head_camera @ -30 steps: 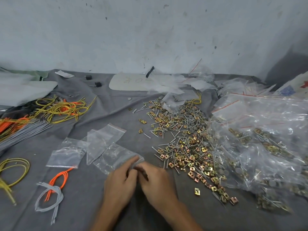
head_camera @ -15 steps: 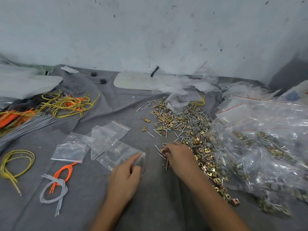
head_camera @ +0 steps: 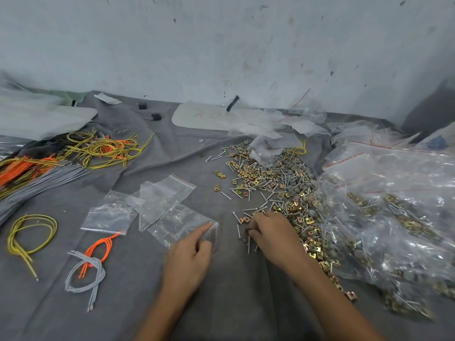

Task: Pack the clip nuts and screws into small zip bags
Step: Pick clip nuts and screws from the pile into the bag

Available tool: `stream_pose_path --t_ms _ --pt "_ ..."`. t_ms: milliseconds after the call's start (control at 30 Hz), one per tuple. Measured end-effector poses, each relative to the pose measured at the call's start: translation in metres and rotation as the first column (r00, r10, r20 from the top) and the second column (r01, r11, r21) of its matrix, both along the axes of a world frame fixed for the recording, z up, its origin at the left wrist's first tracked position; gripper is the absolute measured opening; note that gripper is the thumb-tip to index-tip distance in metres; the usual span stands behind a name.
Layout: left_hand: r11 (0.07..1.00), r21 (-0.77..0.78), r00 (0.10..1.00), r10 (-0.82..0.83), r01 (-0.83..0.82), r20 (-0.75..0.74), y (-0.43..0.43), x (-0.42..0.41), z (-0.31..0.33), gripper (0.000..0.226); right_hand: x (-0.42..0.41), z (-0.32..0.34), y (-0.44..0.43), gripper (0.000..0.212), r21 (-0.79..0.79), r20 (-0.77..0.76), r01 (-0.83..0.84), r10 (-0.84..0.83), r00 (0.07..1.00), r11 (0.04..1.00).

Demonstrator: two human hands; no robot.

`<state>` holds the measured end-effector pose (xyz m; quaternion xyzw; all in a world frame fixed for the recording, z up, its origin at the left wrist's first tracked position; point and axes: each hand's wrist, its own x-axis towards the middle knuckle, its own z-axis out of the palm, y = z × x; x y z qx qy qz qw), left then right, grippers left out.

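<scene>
We see the left hand [head_camera: 189,254] pinching the near-right corner of a small zip bag [head_camera: 177,221], index finger on top & thumb below, at what seems to be the bag's mouth. The bag lies flat on the grey cloth [head_camera: 234,291], just left of the pile of clip nuts and screws [head_camera: 278,183]. The right hand [head_camera: 273,232] is at the pile's near-left edge w/ fingers curled down onto loose screws; if a piece is already pinched, we cannot tell. In our judgement the bag is very light, thin and floppy, w/ slippery film, so it must be held at the mouth edge, i.e. one lip kept apart, otherwise it closes by itself. The screws look thin, stiff and pointed: best taken by the shaft near the head, several pcs together, because a point pushed hard may pierce the film. The clip nuts are small, flat and hard, prob. w/ sharp edges; they lie flat on the cloth, so we would tip them up before pinching the sides. More clear zip bags [head_camera: 162,195] lie just far-left, and big filled bags [head_camera: 394,205] are at the right.
</scene>
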<state>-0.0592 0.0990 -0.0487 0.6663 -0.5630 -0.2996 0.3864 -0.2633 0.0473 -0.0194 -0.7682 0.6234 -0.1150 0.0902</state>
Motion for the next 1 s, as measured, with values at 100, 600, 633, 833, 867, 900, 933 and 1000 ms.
stream_pose_path --t_ms 100,600,633,833,867,900,933,1000 --pt "1.0 -0.021 1.0 -0.001 0.001 -0.006 0.0 0.001 -0.001 0.054 0.002 -0.002 0.002 0.008 -0.041 0.03 0.009 -0.008 1.0 0.999" --pt "0.999 -0.033 1.0 -0.021 0.021 -0.018 -0.002 0.002 -0.008 0.059 0.069 -0.02 0.052 0.004 -0.107 0.478 0.02 0.033 0.878 0.994" --pt "0.999 -0.029 1.0 -0.024 0.024 -0.02 -0.002 0.002 -0.007 0.059 0.071 -0.021 0.053 0.006 -0.111 0.47 0.018 0.037 0.882 0.994" --pt "0.999 -0.022 0.998 -0.028 0.027 -0.049 -0.003 0.002 -0.008 0.061 0.069 -0.036 0.058 0.017 -0.16 0.623 0.109 0.014 0.782 0.981" --pt "0.999 -0.024 0.998 -0.024 0.023 -0.065 -0.002 0.002 -0.007 0.06 0.068 -0.037 0.057 0.019 -0.15 0.657 0.14 -0.007 0.754 0.979" --pt "0.999 -0.025 0.997 -0.024 0.022 -0.079 -0.002 0.002 -0.006 0.061 0.067 -0.037 0.056 0.021 -0.134 0.69 0.161 -0.024 0.724 0.978" --pt "0.999 -0.029 0.996 -0.027 0.025 -0.086 -0.001 0.002 -0.006 0.061 0.066 -0.037 0.056 0.021 -0.124 0.715 0.171 -0.031 0.699 0.977" --pt "0.998 -0.045 0.996 -0.038 0.034 -0.08 0.0 0.003 -0.007 0.06 0.068 -0.036 0.058 0.02 -0.142 0.73 0.165 -0.009 0.683 0.976"
